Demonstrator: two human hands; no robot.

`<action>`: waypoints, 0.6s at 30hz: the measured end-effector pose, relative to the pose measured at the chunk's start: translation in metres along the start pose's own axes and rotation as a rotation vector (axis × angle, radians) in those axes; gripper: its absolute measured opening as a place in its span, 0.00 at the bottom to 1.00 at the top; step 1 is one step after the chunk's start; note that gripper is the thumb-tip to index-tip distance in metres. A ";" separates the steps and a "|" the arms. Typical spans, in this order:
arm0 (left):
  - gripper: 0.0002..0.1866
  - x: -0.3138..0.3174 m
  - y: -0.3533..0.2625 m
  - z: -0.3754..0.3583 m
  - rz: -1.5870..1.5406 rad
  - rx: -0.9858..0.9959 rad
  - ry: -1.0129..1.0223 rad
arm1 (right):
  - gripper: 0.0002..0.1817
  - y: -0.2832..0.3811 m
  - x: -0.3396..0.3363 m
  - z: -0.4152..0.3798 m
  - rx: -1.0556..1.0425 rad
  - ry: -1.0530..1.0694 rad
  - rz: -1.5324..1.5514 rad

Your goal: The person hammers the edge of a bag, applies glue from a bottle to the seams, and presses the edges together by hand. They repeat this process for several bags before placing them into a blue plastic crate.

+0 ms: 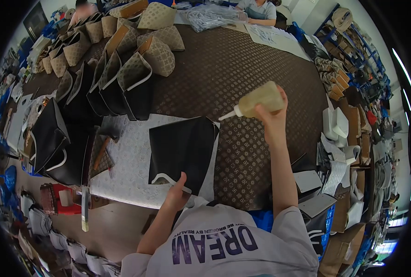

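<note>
A smooth black bag [182, 150] is lying on a pale, faintly figured sheet [131, 159] at the table's near edge, its white-trimmed mouth facing the person and its far right corner reaching toward the brown cover. That dark cover [247, 161], printed with small repeating motifs, is spreading over most of the table [196, 69]. The left hand [177, 194] is gripping the bag's trimmed rim, thumb lying along the top and pressing down; the other fingers are hiding beneath, so how they are bent cannot be told. The right hand [272, 113] is curling around a translucent squeeze bottle [261, 100] of yellowish liquid, thumb and fingers closing on opposite sides, some fingers hidden behind it. Its thin white nozzle [227, 115] is pointing at the bag's far right corner; whether the tip is touching cannot be told. Toward the table's far left corner, black bags [136, 94] and tan patterned bags [159, 57] are standing in rows, partly hiding one another. Beyond the far edge a co-worker [258, 11] is sitting, cut off by the top of the view.
</note>
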State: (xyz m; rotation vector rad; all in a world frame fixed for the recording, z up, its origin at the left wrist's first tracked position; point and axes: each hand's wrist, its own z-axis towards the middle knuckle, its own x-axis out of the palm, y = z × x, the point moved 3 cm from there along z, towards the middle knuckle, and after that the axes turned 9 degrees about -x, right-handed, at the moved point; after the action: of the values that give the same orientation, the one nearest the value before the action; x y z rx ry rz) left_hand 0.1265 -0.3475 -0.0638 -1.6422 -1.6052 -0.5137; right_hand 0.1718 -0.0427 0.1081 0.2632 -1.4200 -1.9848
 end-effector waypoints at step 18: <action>0.27 -0.002 0.007 0.009 0.047 0.018 -0.062 | 0.48 -0.063 0.013 -0.009 -0.021 0.024 -0.066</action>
State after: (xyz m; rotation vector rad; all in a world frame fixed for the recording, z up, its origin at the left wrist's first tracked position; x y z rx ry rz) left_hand 0.1311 -0.3415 -0.0727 -1.6933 -1.6081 -0.4269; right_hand 0.1413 -0.0459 0.0510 0.3273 -1.3906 -2.0422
